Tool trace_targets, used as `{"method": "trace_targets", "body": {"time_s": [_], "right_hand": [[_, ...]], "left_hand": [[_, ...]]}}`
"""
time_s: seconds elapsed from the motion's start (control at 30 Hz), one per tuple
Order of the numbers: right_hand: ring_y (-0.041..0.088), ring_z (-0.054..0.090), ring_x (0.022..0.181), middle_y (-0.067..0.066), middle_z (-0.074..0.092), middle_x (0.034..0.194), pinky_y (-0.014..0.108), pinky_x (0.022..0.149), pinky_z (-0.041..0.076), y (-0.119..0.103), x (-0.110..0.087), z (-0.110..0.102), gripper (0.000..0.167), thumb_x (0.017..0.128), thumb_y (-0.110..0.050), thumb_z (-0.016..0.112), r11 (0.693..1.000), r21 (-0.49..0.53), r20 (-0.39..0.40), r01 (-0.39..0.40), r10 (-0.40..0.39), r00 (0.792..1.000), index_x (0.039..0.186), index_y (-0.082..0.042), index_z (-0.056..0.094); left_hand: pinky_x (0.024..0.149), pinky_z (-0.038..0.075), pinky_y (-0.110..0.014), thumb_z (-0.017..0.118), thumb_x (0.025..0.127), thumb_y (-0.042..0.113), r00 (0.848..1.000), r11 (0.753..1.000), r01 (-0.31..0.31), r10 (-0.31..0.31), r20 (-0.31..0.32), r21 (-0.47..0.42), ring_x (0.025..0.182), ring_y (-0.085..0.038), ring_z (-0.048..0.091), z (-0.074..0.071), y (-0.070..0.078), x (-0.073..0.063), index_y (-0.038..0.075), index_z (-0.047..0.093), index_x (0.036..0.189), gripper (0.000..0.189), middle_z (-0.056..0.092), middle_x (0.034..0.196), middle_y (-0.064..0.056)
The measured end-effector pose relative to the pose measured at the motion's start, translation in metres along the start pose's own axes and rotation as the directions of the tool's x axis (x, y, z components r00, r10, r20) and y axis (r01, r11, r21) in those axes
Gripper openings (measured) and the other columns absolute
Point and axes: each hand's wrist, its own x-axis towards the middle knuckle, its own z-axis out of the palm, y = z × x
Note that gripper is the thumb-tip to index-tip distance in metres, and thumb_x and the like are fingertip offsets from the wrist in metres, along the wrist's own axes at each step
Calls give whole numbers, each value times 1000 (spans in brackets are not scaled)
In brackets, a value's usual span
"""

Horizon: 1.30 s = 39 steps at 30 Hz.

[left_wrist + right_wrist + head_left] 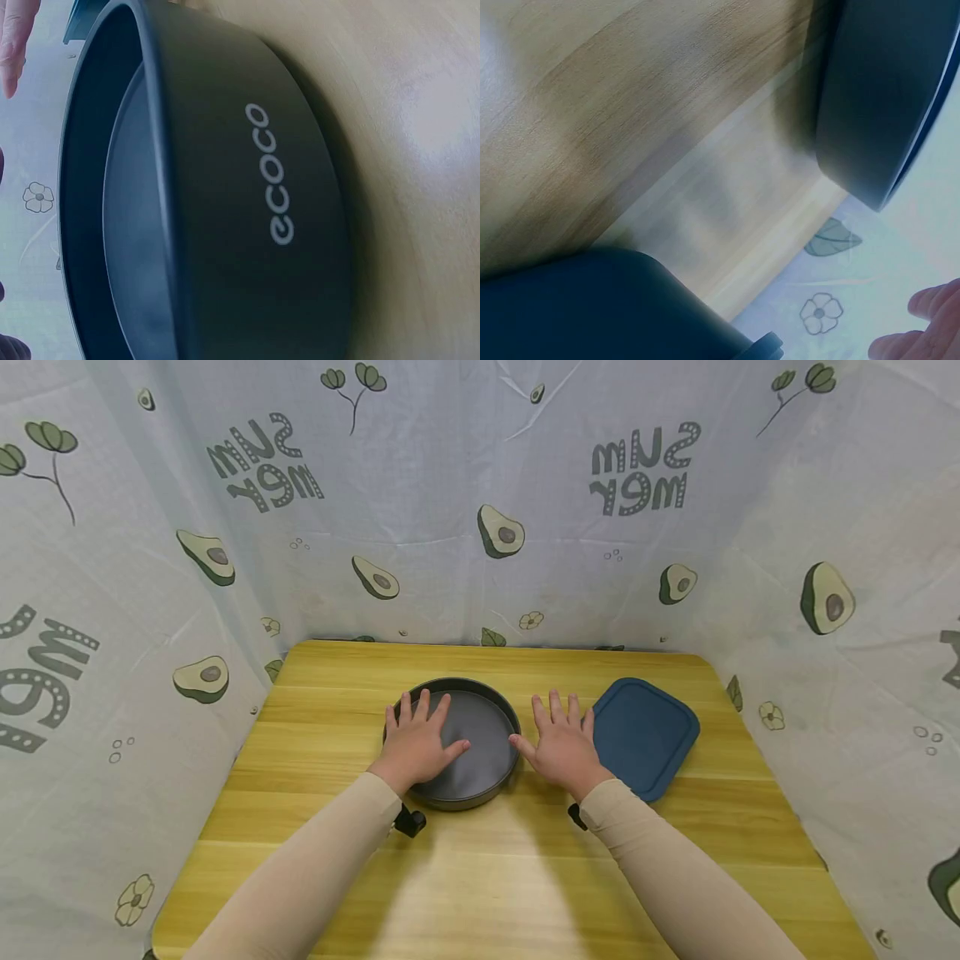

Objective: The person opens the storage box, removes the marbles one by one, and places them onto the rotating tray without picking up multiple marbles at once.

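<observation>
My left hand (417,745), fingers spread, is over the left part of a round dark grey tray (480,743) with a raised rim. White letters reading "ecoco" mark the tray's outer wall (247,195) in the left wrist view. Between this tray and a dark blue rounded-square piece with a rimmed edge (645,735) is my right hand (562,745). Its fingers are spread too, and they overlap the blue piece's left edge in the head view. Neither hand holds anything. Fingertips (937,322) show at the lower right of the right wrist view.
Both items lie on a yellow wood-grain table (315,727). A pale curtain (435,510) printed with avocados and flowers hangs round the back and sides. Black wrist-camera mounts (409,821) stick out below the wrists.
</observation>
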Motion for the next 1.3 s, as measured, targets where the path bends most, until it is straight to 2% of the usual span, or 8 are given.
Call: {"method": "trace_targets", "body": {"time_s": [0.27, 0.47, 0.6, 0.8, 0.93, 1.13, 1.3], "right_hand": [[54, -3, 161, 24, 8, 176, 76, 125, 0, 2, -6, -6, 89, 105, -64, 47, 999, 13, -5, -33, 33, 999, 170, -10, 18], [54, -4, 161, 26, 8, 176, 76, 125, -1, 13, -13, -16, 88, 106, -62, 47, 997, 48, -26, -67, 68, 997, 170, -9, 18], [56, -4, 160, 27, 8, 175, 77, 124, -1, 26, -20, -21, 88, 107, -60, 47, 994, 59, -29, -88, 90, 995, 170, -7, 18], [57, -4, 159, 29, 5, 175, 77, 124, -2, 45, -28, -23, 89, 106, -60, 48, 991, 69, -24, -115, 117, 993, 170, -6, 16], [58, -2, 159, 30, 5, 174, 78, 123, -1, 52, -33, -22, 90, 106, -59, 50, 990, 81, -21, -120, 122, 992, 170, -6, 17], [60, -1, 158, 32, 4, 174, 79, 122, 0, 61, -43, -22, 89, 106, -58, 51, 988, 89, -24, -128, 131, 991, 169, -5, 16], [60, -2, 158, 32, 3, 174, 79, 122, -1, 70, -50, -23, 93, 105, -63, 48, 986, 88, -16, -138, 140, 990, 169, -5, 15]], "left_hand": [[127, 0, -73, 55, 100, 68, 999, 998, -11, 9, -43, -54, 162, -50, -6, -2, -7, -6, 25, 15, 171, 93, 6, 178, -18], [127, 0, -73, 58, 101, 63, 997, 995, 10, -17, -71, -102, 162, -51, -4, -11, -21, -17, 22, 16, 171, 91, 8, 177, -20], [126, 3, -74, 56, 102, 63, 996, 991, 44, -53, -72, -126, 161, -52, -3, -13, -35, -24, 17, 15, 171, 93, 9, 176, -23], [124, 2, -77, 57, 102, 61, 991, 982, 91, -106, -81, -167, 160, -55, -2, -9, -59, -32, 9, 14, 171, 96, 7, 176, -26], [124, 3, -78, 56, 101, 63, 989, 982, 102, -118, -94, -158, 160, -56, 1, -3, -69, -39, 7, 16, 170, 97, 7, 175, -27], [122, 5, -79, 56, 101, 64, 988, 984, 96, -112, -105, -152, 159, -59, 3, 6, -73, -44, 5, 18, 169, 97, 11, 174, -29], [122, 5, -79, 55, 102, 63, 989, 983, 104, -119, -87, -153, 158, -60, 4, 12, -71, -46, 4, 17, 169, 97, 10, 174, -30]]}}
